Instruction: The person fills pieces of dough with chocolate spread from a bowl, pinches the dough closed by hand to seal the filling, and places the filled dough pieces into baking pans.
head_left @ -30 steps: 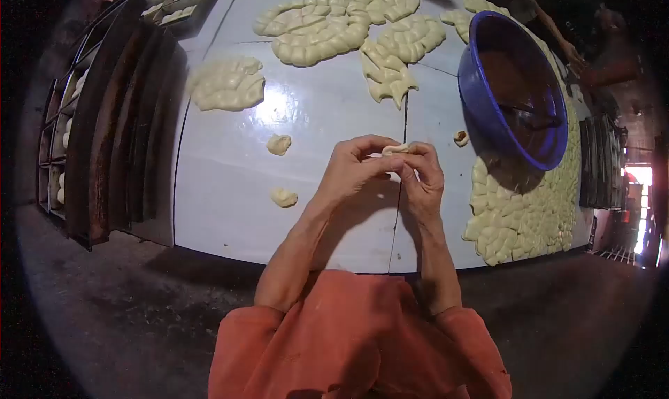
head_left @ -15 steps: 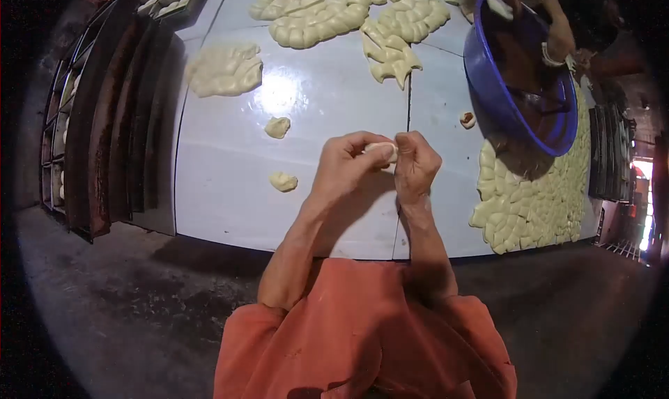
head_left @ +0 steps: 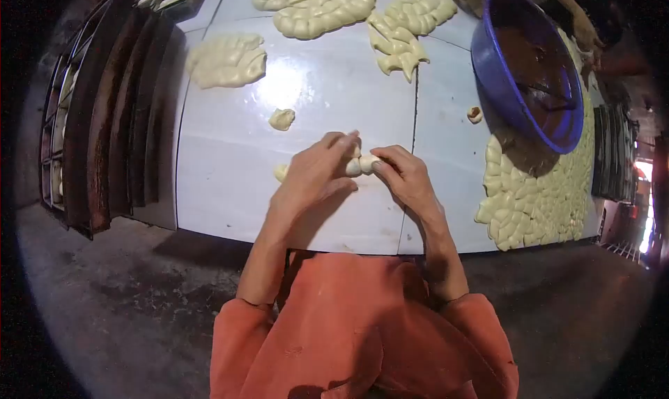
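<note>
Over the white tabletop, a small pale piece of dough point(head_left: 361, 165) sits between my two hands. My left hand point(head_left: 313, 169) curls around its left side, thumb stretched below it and a fingertip raised above; part of the dough is hidden there. On the other side, my right hand point(head_left: 407, 179) grips the dough's right end with thumb and fingers. Partly behind my left hand lies one dough lump point(head_left: 281, 172), and farther up the table is another lump point(head_left: 281, 119).
A flattened dough piece point(head_left: 228, 60) lies at upper left, larger dough masses point(head_left: 324, 16) at the back. To the right stand a blue basin point(head_left: 500, 71) with brown filling and a dimpled dough sheet point(head_left: 533, 197). A filled dough piece point(head_left: 474, 114) lies nearby. Dark racks point(head_left: 104, 120) stand left.
My hands have come down and left with the dough, my left hand spreading from a pinch to a curl around it. The other person's hands have left the basin.
</note>
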The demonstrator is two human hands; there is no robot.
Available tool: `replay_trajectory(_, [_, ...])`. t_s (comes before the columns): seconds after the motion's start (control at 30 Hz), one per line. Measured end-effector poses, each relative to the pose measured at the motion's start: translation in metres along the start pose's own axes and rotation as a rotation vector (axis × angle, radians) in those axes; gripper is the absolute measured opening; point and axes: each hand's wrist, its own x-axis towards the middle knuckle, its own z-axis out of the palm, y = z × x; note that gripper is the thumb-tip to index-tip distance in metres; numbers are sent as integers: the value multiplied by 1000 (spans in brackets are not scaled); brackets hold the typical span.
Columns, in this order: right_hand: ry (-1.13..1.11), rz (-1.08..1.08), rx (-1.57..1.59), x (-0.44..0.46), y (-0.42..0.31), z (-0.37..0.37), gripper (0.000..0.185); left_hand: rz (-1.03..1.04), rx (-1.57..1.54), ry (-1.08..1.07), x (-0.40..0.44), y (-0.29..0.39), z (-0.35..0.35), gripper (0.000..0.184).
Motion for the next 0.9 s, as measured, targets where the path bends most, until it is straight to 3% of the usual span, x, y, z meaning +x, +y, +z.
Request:
replay_trajectory(0.1, [55,-50,11,-2,0,7,21,3,-40,-102,3,1,7,52])
replay_trajectory(0.17, [36,-50,-107,-5,1,7,23,-128,-15,-159,4,13,7,45])
replay_trajectory(0.23, [91,-114,-188,-6,-2,5,23,-42,-48,-164,3,4,7,53])
replay_trajectory(0.3, [40,-17,-210,-1,-14,-6,27,-36,-51,-162,1,8,3,62])
replay_trajectory(0.33, [128,-29,-158,8,-5,-9,33,-17,-25,-155,-1,6,3,75])
replay_trajectory(0.37, [143,-34,-168,18,1,-17,33,0,-27,-151,1,7,0,75])
replay_trajectory(0.43, [330,173,-11,45,6,-37,37,-102,71,-154,7,12,-10,76])
replay_trajectory(0.7, [613,6,-582,184,43,-80,43,-6,-22,49,76,3,-16,43])
replay_trajectory(0.73, [507,46,-637,192,42,-83,45,40,1,84,90,-2,-11,44])
replay_trajectory(0.87, [490,-123,-640,206,47,-90,36,127,-8,96,146,-12,2,44])
replay_trajectory(0.9, [402,5,-393,203,46,-96,30,157,-1,96,160,-13,5,43])
